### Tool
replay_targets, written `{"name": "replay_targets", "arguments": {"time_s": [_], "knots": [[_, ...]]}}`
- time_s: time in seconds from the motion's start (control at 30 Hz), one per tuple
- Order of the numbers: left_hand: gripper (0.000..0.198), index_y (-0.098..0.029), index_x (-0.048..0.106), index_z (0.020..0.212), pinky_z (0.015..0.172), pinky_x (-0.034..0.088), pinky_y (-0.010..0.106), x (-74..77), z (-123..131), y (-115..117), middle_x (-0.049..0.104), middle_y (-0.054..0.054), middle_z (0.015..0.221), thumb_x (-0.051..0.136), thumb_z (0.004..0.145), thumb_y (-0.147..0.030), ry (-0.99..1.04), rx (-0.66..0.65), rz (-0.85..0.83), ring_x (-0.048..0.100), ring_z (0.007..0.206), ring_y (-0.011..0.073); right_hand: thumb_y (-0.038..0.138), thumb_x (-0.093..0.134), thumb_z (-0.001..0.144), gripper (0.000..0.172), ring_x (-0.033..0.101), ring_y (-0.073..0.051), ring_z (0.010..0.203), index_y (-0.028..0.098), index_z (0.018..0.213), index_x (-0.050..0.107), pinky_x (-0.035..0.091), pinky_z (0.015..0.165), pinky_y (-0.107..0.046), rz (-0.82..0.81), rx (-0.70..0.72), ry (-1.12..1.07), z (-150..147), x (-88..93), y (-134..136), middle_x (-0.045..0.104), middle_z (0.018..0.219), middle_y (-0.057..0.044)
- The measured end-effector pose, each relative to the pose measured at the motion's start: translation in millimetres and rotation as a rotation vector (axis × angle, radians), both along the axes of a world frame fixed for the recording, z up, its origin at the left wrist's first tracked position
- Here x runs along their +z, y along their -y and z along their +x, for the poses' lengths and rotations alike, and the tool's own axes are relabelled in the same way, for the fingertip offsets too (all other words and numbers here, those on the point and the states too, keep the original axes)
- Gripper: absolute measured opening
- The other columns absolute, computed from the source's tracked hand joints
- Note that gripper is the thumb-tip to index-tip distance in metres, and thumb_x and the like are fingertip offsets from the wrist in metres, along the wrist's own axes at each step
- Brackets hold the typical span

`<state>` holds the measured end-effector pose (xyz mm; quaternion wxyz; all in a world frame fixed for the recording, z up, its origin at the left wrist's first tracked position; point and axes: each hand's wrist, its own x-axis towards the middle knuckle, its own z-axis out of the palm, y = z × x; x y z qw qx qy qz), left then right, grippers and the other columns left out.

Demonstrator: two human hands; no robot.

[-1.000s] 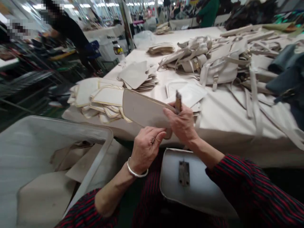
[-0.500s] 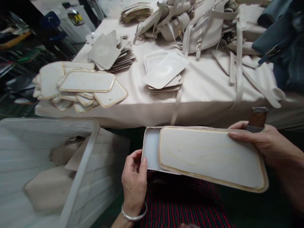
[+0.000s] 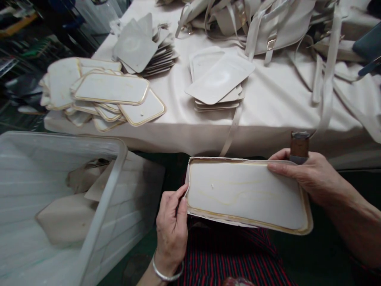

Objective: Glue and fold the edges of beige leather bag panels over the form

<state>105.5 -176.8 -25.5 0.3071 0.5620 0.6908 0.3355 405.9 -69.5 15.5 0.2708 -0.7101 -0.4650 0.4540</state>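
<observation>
A long white panel point(image 3: 244, 190) with rounded corners and yellowed glue edges lies inside a shallow white box-like piece point(image 3: 220, 159), whose thin rim shows along the top, left and bottom. My left hand point(image 3: 172, 218), wearing a silver bangle, pinches the left end of that piece, thumb in front. The right hand point(image 3: 300, 174) grips the panel's upper right, its thumb lying on the face. Upright in the same hand is a tool with a brown handle point(image 3: 299, 145); its working end is hidden. Both pieces are held above a striped garment point(image 3: 235, 254).
A cloth-covered table point(image 3: 178, 137) stands ahead. On it are glue-edged panels point(image 3: 111, 88), grey-white panels point(image 3: 137, 47), another panel pile point(image 3: 222, 77) and cream bags point(image 3: 279, 28) with straps. At left, a white plastic bin point(image 3: 119, 159) holds beige pieces point(image 3: 67, 218).
The panel has slid left into the box-like piece, covering the gap at its left end. My right hand moved left with it. The view has shifted slightly down and to the left.
</observation>
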Motion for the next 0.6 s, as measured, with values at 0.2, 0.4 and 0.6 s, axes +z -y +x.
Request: {"name": "replay_targets", "arguments": {"time_s": [0.2, 0.4, 0.6], "knots": [[0.025, -0.021, 0.058, 0.113, 0.112, 0.037, 0.046, 5.9, -22.3, -29.1, 0.046, 0.008, 0.142, 0.046, 0.093, -0.015, -0.228, -0.388, 0.2, 0.04, 0.134, 0.0228, 0.045, 0.079, 0.06, 0.031, 0.051, -0.016, 0.055, 0.017, 0.069, 0.069, 0.036, 0.048, -0.028, -0.014, 0.008, -0.021, 5.1, -4.9, -2.5, 0.06, 0.061, -0.004], [0.016, -0.023, 0.06, 0.102, 0.106, 0.044, 0.045, 1.8, -50.3, -62.5, 0.055, 0.006, 0.139, 0.051, 0.092, -0.014, -0.147, -0.664, 0.065, 0.047, 0.13, 0.0199, 0.044, 0.079, 0.061, 0.032, 0.052, -0.016, 0.052, 0.016, 0.07, 0.069, 0.037, 0.046, -0.027, -0.039, -0.015, -0.038, 7.0, -11.5, -3.1, 0.061, 0.06, -0.005], [0.016, -0.025, 0.061, 0.098, 0.092, 0.049, 0.04, -6.1, -45.4, -63.2, 0.064, 0.003, 0.128, 0.061, 0.086, -0.014, -0.287, -0.603, 0.242, 0.055, 0.106, 0.0188, 0.046, 0.082, 0.06, 0.035, 0.053, -0.015, 0.052, 0.015, 0.071, 0.071, 0.038, 0.047, -0.027, 0.08, -0.079, -0.071, 16.0, -10.8, 3.6, 0.063, 0.062, -0.006]]}}
